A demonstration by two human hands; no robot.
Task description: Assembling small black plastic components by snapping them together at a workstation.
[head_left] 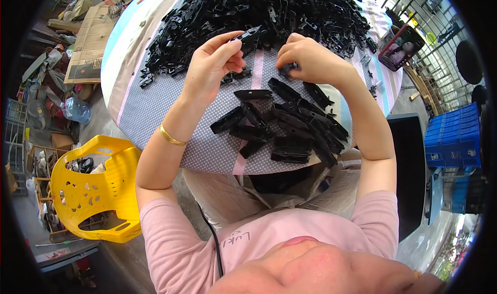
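Note:
My left hand (pixel 213 61), raised over the near side of the round table, pinches a slim black plastic piece (pixel 252 33) between thumb and fingers. To its right, the fingers of my right hand (pixel 310 58) are curled closed around a small dark piece (pixel 288 69), mostly hidden by them. Behind both hands spreads a large heap of black plastic clip-like parts (pixel 207 22). Between my forearms, nearer my body, lies a looser pile of longer black plastic pieces (pixel 292 120). A few short black parts (pixel 236 76) rest below my left hand.
The patterned tablecloth (pixel 150 105) covers the table. A dark red basket (pixel 401 48) sits at its right edge. On the left stand a yellow plastic chair (pixel 98 190) and a cardboard sheet (pixel 85 48). Blue crates (pixel 452 138) are stacked at the right.

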